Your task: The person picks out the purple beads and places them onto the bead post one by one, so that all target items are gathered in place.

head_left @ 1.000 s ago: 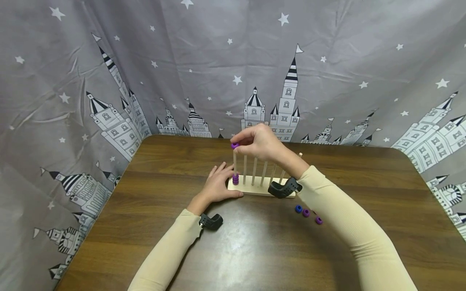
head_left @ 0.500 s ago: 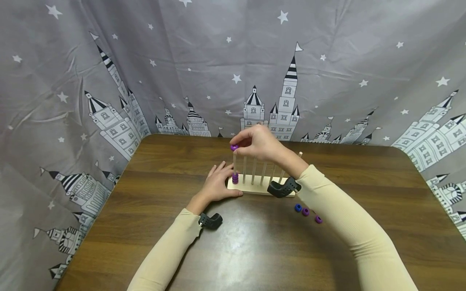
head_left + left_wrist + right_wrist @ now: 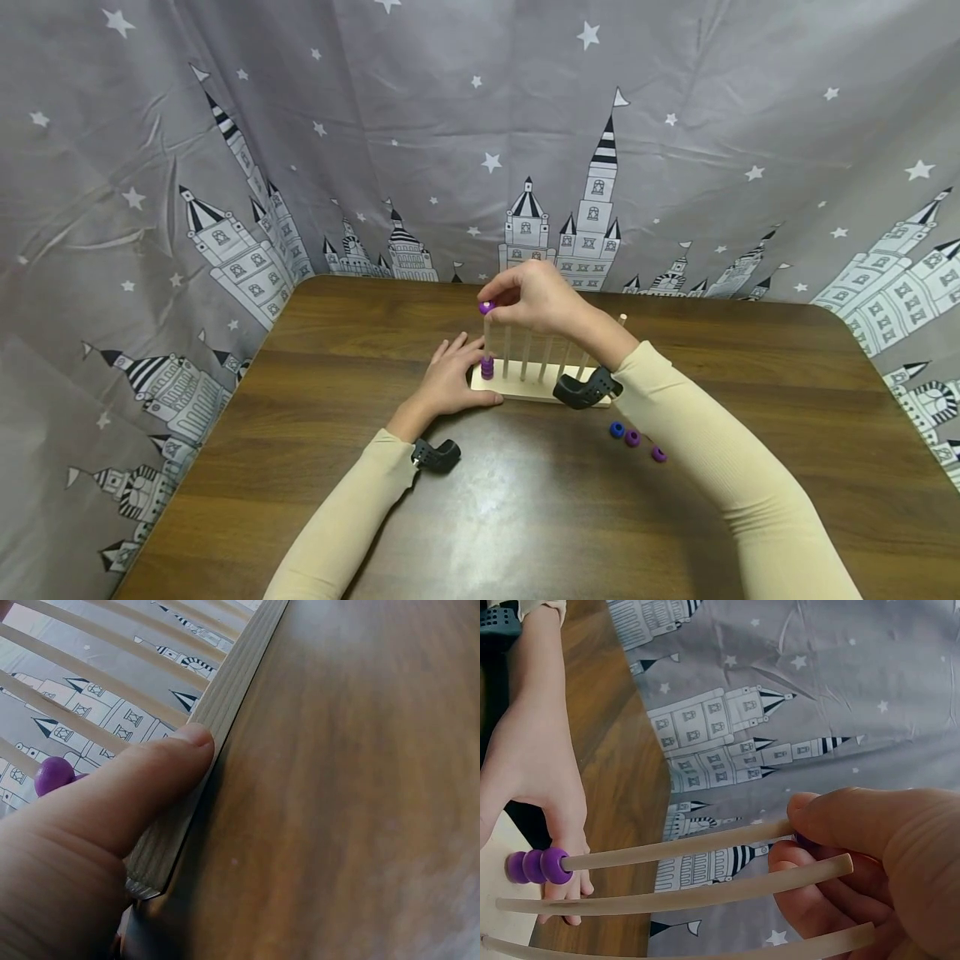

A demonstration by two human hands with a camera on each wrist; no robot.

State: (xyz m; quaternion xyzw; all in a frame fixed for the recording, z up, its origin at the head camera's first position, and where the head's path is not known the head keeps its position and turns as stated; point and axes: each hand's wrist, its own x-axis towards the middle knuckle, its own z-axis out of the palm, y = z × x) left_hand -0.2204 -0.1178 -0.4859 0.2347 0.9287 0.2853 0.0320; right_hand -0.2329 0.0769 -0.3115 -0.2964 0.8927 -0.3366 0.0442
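A pale wooden base point(image 3: 536, 386) with a row of upright pegs stands on the table. Purple beads point(image 3: 487, 368) are stacked at the foot of its leftmost peg; three show in the right wrist view point(image 3: 540, 866). My right hand point(image 3: 538, 297) pinches another purple bead point(image 3: 486, 308) between thumb and fingers at that peg's top, where the peg tip shows in the bead's hole. In the right wrist view the fingers mostly hide this bead. My left hand point(image 3: 448, 383) rests against the base's left end, fingers straight and spread behind, thumb point(image 3: 161, 769) pressing the front edge.
A blue bead point(image 3: 617, 429) and two purple beads point(image 3: 633, 437) lie on the brown wooden table point(image 3: 360, 333), in front of the base's right end, close to the right forearm. A grey curtain point(image 3: 450, 125) printed with castles and stars hangs behind the table.
The right hand has lowered the purple bead slightly, and the peg tip now shows in its hole. The left hand and the base stay where they were.
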